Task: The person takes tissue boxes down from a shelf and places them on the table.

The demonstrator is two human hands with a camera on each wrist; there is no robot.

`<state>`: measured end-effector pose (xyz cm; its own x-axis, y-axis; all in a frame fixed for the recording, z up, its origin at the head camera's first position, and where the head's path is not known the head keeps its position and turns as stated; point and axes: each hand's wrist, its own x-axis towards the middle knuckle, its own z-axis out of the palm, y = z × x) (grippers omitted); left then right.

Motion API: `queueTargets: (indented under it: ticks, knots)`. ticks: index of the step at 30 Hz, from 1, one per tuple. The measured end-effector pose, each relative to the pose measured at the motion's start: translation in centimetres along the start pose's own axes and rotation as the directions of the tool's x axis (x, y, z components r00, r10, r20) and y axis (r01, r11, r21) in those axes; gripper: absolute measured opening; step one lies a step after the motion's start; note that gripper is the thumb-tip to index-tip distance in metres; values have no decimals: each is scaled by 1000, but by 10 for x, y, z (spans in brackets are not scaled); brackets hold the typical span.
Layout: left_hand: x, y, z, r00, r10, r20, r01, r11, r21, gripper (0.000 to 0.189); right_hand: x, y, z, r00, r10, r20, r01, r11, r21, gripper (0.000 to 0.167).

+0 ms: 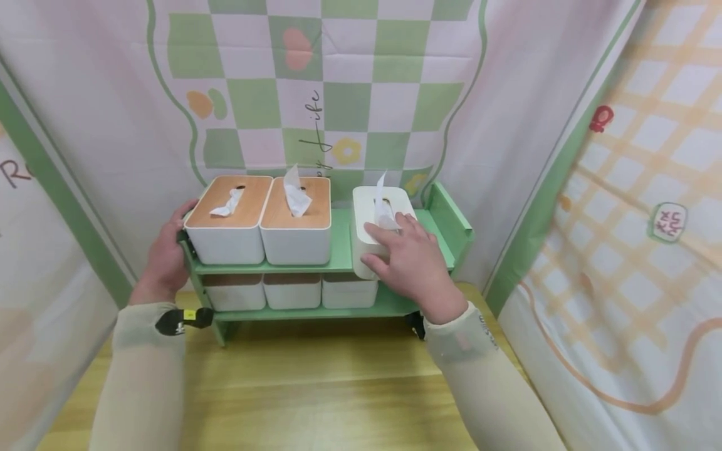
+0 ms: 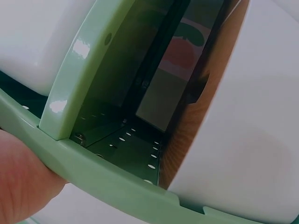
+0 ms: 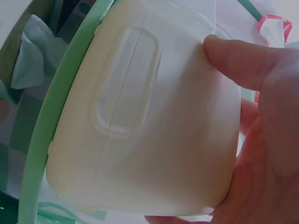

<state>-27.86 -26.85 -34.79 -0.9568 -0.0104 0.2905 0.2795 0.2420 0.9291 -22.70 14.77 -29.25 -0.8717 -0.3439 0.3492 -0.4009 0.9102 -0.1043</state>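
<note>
A small green two-tier shelf (image 1: 338, 254) stands on a wooden table. On its top tier sit two white tissue boxes with wooden lids (image 1: 228, 216) (image 1: 297, 216) and an all-white tissue box (image 1: 375, 219) at the right, overhanging the front edge. My right hand (image 1: 408, 260) grips the near end of the white box (image 3: 140, 116), thumb on its side. My left hand (image 1: 166, 250) holds the shelf's left end (image 2: 84, 154), fingers curled round the green frame beside the left wooden-lid box.
Three more white boxes (image 1: 290, 289) sit on the lower tier. Patterned cloth walls (image 1: 620, 219) close in at the back, left and right. The wooden tabletop (image 1: 310, 382) stretches in front of the shelf.
</note>
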Motion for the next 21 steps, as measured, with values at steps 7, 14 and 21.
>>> queueTargets:
  ticks: [7, 14, 21]
  knots:
    - [-1, -1, -3, 1000, -15, 12, 15, 1000, -19, 58, -13, 10, 4, 985, -9, -173, 39, 985, 169, 61]
    - [-4, -3, -5, 999, -29, 13, 29, 1000, 7, 57, -32, 36, 14, 926, 293, -238, -76, 763, 642, 61]
    - [-1, -2, -4, 1000, 13, -4, -12, 993, 115, 62, -40, 60, 10, 900, 394, 186, -334, 350, 875, 63]
